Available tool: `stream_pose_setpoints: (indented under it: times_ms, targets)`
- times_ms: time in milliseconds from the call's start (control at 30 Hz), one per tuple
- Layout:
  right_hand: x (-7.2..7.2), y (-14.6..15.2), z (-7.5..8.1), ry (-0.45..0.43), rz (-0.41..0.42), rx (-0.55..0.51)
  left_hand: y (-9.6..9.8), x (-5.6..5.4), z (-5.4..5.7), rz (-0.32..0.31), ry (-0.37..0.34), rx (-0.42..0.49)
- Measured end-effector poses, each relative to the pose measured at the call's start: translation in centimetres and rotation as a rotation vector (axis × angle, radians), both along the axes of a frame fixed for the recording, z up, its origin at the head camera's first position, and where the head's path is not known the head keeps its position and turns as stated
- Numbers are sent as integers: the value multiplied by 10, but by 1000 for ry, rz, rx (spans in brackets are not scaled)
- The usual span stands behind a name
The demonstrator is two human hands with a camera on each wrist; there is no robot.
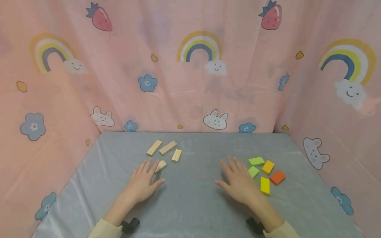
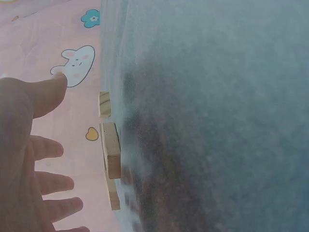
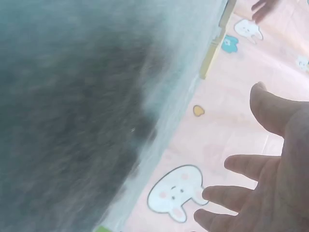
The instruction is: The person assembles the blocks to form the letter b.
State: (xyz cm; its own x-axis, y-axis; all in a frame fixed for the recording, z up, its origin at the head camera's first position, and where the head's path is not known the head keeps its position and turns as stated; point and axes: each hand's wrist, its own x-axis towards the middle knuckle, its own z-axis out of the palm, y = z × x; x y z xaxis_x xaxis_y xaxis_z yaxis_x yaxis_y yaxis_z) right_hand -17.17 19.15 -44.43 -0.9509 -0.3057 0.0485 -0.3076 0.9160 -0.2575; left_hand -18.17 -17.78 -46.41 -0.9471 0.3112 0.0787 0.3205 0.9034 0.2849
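My left hand [image 1: 142, 185] is held with fingers spread over the left part of the table, holding nothing. Just beyond its fingertips lie several plain wooden blocks [image 1: 168, 147], the nearest wooden block [image 1: 161, 166] partly hidden behind the index finger. In the left wrist view, wooden blocks [image 2: 112, 150] show past the spread fingers. On the other side, my right hand [image 1: 239, 183] is likewise spread and holds nothing. Beside it lie two green blocks [image 1: 256, 161], an orange-yellow block [image 1: 268, 167], a red-orange block [image 1: 277, 178] and a yellow block [image 1: 265, 185].
A grey cloth covers the table [image 1: 196, 205]. Pink patterned curtains [image 1: 190, 99] stand at its back and both sides. Dark wrist-camera mounts [image 1: 131, 225] sit below both wrists. Bare cloth separates the two groups of blocks.
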Motion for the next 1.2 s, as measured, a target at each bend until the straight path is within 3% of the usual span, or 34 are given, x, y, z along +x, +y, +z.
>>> stream_pose_setpoints:
  times_ms: [333, 667, 1200]
  targets:
    - [-11, -28, 8, 27, 48, -32, -3, -6, -2, -5, -4, 81]
    - [-24, -43, 5, 28, 62, -44, -4, -8, -6, 28, 3, 123]
    - [-46, -65, 8, -17, 21, -139, 5, -38, -16, 68, 2, 228]
